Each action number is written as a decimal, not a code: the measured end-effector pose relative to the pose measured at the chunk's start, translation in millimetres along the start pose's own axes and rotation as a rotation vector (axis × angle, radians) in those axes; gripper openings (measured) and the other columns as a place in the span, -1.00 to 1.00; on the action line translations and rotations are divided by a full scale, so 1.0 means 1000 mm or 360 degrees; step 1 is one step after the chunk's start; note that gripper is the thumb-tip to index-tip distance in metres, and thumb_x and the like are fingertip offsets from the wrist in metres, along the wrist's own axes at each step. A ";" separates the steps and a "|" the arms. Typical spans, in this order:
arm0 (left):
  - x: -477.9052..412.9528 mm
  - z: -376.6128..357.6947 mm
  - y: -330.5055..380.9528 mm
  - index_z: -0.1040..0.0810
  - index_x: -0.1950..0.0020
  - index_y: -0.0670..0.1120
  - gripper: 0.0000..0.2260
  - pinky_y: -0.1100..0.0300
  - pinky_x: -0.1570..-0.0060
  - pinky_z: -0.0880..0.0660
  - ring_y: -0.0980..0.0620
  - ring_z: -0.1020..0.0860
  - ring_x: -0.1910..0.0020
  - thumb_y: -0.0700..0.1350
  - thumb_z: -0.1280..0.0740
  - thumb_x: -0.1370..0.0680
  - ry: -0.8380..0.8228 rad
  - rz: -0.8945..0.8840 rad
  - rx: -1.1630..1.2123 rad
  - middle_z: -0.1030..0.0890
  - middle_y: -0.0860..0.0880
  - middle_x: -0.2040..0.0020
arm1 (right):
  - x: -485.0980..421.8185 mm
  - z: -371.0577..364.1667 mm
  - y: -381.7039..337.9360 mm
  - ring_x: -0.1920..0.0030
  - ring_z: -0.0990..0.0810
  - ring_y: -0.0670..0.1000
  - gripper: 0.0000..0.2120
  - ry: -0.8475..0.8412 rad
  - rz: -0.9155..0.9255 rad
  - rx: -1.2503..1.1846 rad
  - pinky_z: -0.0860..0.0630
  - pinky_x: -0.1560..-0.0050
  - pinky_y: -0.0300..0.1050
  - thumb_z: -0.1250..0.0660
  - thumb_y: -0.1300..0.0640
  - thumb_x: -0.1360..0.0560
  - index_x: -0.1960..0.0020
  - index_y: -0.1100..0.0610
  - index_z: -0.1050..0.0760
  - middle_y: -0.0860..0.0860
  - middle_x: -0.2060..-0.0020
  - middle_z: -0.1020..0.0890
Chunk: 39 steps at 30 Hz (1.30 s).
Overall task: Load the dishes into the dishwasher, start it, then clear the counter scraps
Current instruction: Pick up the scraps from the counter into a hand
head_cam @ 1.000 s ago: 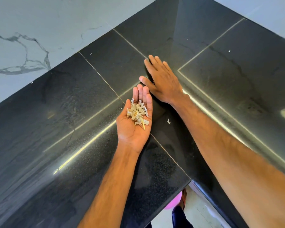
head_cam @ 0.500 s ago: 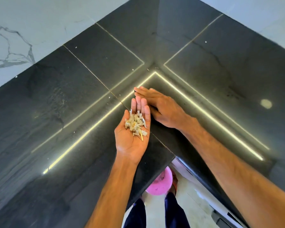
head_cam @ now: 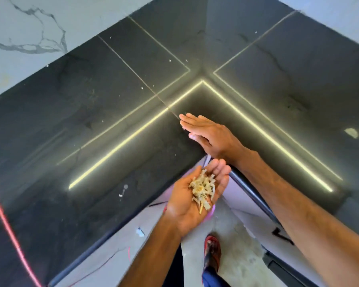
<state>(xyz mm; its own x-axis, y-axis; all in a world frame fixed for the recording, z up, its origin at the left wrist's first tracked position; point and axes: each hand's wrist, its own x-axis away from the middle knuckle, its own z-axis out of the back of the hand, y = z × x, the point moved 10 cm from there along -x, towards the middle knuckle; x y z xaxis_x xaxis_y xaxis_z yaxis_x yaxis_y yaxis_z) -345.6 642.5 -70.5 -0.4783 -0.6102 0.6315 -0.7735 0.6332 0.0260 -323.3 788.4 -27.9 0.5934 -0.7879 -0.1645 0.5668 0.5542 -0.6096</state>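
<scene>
Left hand (head_cam: 184, 208) palm up, loosely cupped, fingers barely bent, carrying a pile of pale beige shredded food scraps (head_cam: 202, 188) in the palm; it sits just off the inner corner edge of the glossy black stone countertop (head_cam: 112, 131), over the floor; right hand (head_cam: 209, 134) flat, fingers straight and together, holding nothing, little-finger edge seemingly on the countertop near that corner; a few tiny white crumbs (head_cam: 120, 195) lie on the countertop left of the hands; thin red cable (head_cam: 10, 226) crosses lower left; foot in red sandal (head_cam: 212, 251) below; white grey-veined marble wall (head_cam: 29, 27) upper left.
</scene>
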 end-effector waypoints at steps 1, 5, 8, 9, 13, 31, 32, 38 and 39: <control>0.001 0.008 -0.014 -0.64 -0.11 -0.35 -0.65 -0.06 -0.06 -0.63 -0.22 -0.67 -0.07 -0.15 -0.15 -0.64 0.0038 0.0053 -0.0014 -0.64 -0.27 -0.16 | 0.006 0.000 -0.002 -0.58 -0.18 -0.10 -0.60 -0.0005 0.0004 -0.0015 -0.14 -0.59 -0.01 -0.19 0.21 -0.69 -0.52 0.18 -0.36 0.00 -0.55 -0.33; -0.019 0.033 -0.042 -0.58 -0.23 -0.36 -0.65 -0.08 -0.15 -0.59 -0.24 -0.62 -0.19 -0.16 -0.14 -0.66 0.0090 0.0166 0.0040 -0.59 -0.29 -0.26 | 0.020 0.002 -0.005 -0.58 -0.19 -0.13 -0.59 -0.0028 0.0035 -0.0026 -0.16 -0.59 -0.05 -0.19 0.21 -0.69 -0.52 0.18 -0.36 -0.02 -0.55 -0.33; -0.046 0.048 -0.037 -0.60 -0.18 -0.36 -0.69 -0.08 -0.20 -0.56 -0.25 -0.63 -0.15 -0.18 -0.16 -0.65 0.0103 0.0140 0.0105 -0.63 -0.28 -0.16 | 0.020 0.002 -0.001 -0.57 -0.19 -0.14 -0.59 -0.0014 0.0053 -0.0020 -0.17 -0.58 -0.06 -0.21 0.25 -0.68 -0.52 0.17 -0.36 -0.03 -0.54 -0.33; -0.052 0.051 -0.033 -0.60 -0.14 -0.35 -0.70 -0.07 -0.17 -0.58 -0.24 -0.64 -0.10 -0.19 -0.16 -0.65 0.0099 0.0120 0.0146 -0.65 -0.27 -0.10 | 0.020 0.001 0.000 -0.57 -0.19 -0.15 -0.59 -0.0010 0.0054 -0.0019 -0.17 -0.58 -0.07 -0.22 0.25 -0.68 -0.52 0.17 -0.36 -0.03 -0.54 -0.34; -0.068 0.062 -0.012 -0.61 -0.11 -0.35 -0.72 -0.05 -0.13 -0.60 -0.21 -0.65 -0.06 -0.21 -0.17 -0.63 0.0093 0.0027 0.0182 -0.66 -0.26 -0.05 | 0.021 0.001 0.000 -0.56 -0.20 -0.16 -0.60 -0.0017 0.0056 -0.0036 -0.16 -0.59 -0.10 -0.21 0.22 -0.69 -0.52 0.16 -0.36 -0.03 -0.54 -0.34; -0.096 0.051 0.005 -0.39 -0.49 -0.12 -0.63 0.09 -0.45 -0.33 -0.05 -0.41 -0.44 -0.05 -0.16 -0.70 0.0034 -0.0170 0.0643 -0.47 -0.11 -0.42 | 0.068 0.001 -0.025 -0.60 -0.11 -0.11 -0.42 -0.0183 -0.0071 -0.0169 -0.05 -0.61 -0.04 -0.16 0.42 -0.56 -0.56 0.18 -0.30 -0.05 -0.58 -0.26; -0.096 0.053 0.003 -0.39 -0.50 -0.13 -0.62 0.08 -0.47 -0.30 -0.06 -0.39 -0.46 -0.05 -0.15 -0.70 0.0047 -0.0162 0.0654 -0.44 -0.12 -0.45 | 0.071 0.001 -0.027 -0.60 -0.10 -0.10 -0.40 -0.0193 -0.0068 -0.0173 -0.05 -0.61 -0.01 -0.15 0.42 -0.54 -0.57 0.19 -0.28 -0.04 -0.59 -0.24; -0.090 0.054 -0.003 -0.47 -0.39 -0.23 -0.65 -0.03 -0.19 -0.53 -0.14 -0.53 -0.28 -0.08 -0.12 -0.70 0.0118 -0.0112 0.0631 -0.58 -0.19 -0.26 | 0.097 -0.005 -0.041 -0.61 -0.09 -0.06 -0.40 -0.0213 -0.0016 -0.0131 -0.10 -0.60 0.08 -0.10 0.39 -0.55 -0.58 0.19 -0.22 -0.02 -0.60 -0.20; -0.090 0.056 -0.003 -0.47 -0.39 -0.22 -0.65 0.01 -0.23 -0.52 -0.13 -0.53 -0.28 -0.08 -0.13 -0.70 0.0142 -0.0099 0.0637 -0.57 -0.17 -0.28 | 0.100 -0.007 -0.043 -0.61 -0.09 -0.06 -0.41 -0.0210 -0.0009 -0.0128 -0.11 -0.60 0.09 -0.10 0.38 -0.56 -0.58 0.19 -0.22 -0.02 -0.60 -0.20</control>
<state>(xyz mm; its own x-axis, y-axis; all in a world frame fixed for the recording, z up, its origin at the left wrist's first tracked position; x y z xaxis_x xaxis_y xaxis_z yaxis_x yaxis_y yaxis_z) -323.4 668.6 -171.2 -0.4014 -0.5868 0.7032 -0.9088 0.3507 -0.2261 -292.0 683.9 -23.3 0.6635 -0.7457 -0.0606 0.5260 0.5225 -0.6710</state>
